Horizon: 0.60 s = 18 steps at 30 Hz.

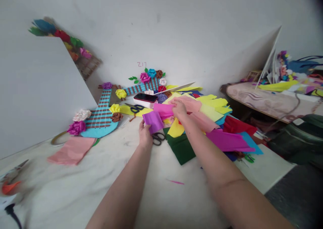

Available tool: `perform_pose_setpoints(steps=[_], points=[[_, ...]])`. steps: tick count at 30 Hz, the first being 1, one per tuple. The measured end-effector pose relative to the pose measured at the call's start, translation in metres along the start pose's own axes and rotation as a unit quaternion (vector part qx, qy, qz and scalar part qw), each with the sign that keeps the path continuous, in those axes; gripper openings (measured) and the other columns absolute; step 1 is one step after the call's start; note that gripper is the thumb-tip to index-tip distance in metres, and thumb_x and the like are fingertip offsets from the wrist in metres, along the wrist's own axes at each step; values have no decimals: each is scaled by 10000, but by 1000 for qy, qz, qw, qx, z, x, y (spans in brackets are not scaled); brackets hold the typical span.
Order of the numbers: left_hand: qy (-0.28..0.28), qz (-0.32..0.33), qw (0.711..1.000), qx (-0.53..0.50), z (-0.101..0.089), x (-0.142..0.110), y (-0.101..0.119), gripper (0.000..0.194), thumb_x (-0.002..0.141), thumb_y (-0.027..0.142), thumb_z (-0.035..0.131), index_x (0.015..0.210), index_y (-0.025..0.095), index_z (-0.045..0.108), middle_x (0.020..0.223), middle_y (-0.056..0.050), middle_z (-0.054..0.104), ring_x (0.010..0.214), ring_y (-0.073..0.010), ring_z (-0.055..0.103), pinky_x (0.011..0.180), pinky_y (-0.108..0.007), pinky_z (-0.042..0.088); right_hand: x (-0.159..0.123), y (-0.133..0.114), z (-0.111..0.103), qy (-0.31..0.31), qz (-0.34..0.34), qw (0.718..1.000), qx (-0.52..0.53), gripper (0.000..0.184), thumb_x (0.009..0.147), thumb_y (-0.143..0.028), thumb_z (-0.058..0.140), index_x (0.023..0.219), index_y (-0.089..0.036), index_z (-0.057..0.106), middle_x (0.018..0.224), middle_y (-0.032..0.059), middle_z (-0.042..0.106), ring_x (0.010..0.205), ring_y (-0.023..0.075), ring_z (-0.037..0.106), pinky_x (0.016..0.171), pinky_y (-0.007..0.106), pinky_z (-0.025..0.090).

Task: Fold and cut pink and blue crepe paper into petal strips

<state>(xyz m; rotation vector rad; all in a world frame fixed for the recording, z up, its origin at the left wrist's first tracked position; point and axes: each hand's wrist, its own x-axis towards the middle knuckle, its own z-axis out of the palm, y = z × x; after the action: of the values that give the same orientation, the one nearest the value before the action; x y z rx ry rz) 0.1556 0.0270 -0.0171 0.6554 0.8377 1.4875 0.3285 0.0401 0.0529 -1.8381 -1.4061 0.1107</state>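
Note:
My left hand [145, 133] is closed on a purple piece of crepe paper [154, 122], thumb on its front. Beyond it, my right hand [179, 109] reaches into the heap of coloured paper. Its fingers are bent together at the edge of a bright pink crepe paper piece [163, 110], with peach paper [190, 102] just behind; the fingertips are partly hidden. Under the purple piece lie black-handled scissors [158, 138], their blades covered. A dark green sheet [180, 148] and a yellow scrap [176, 128] lie below my right wrist.
Behind stand blue guitar-shaped pieces [101, 111] with paper flowers. A phone [145, 97] rests on a white object, near more scissors [137, 108]. Peach paper [73, 150] lies left; pliers [15, 171] are at the far left. A dark bag [300, 138] stands right.

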Motion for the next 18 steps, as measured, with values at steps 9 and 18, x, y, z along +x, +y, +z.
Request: perform_pose_setpoints(steps=[9, 18], points=[[19, -3, 1000, 6, -2, 2, -2, 525, 556, 137, 547, 1073, 230, 529, 822, -16, 612, 725, -156, 574, 640, -257, 449, -14, -21, -7, -165, -104, 948, -251, 492, 700, -222, 550, 1189, -167, 547, 1222, 126, 564, 1153, 281, 467, 961, 404, 308], [17, -2, 1000, 0, 0, 0, 0, 503, 561, 124, 541, 1055, 222, 536, 758, -2, 603, 659, -137, 568, 632, -247, 445, 3, -11, 29, -140, -87, 933, -320, 300, 775, -137, 459, 995, -102, 660, 1078, 194, 608, 1056, 285, 499, 909, 389, 317]])
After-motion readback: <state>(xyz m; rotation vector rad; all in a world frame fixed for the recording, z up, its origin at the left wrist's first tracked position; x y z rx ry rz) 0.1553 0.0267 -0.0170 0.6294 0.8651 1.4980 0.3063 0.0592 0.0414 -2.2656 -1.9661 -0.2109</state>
